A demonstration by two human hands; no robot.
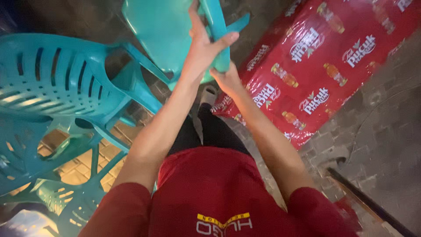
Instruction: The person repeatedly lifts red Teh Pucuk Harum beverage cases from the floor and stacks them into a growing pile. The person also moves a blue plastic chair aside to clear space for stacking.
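Note:
Both my hands grip a teal plastic chair (162,26) held up in front of me at the top middle. My left hand (204,44) wraps round one of its legs or arm rails from the left, thumb across it. Just below, my right hand (226,79) closes on the lower end of the same rail. My arms reach forward from red sleeves over my red shirt and dark trousers, and one shoe shows below the hands.
Several teal plastic chairs (57,83) stand stacked or tipped at the left over paving bricks. A red printed plastic sheet (315,66) covers the ground at the upper right. A dark rod (368,204) lies on grey paving at the lower right.

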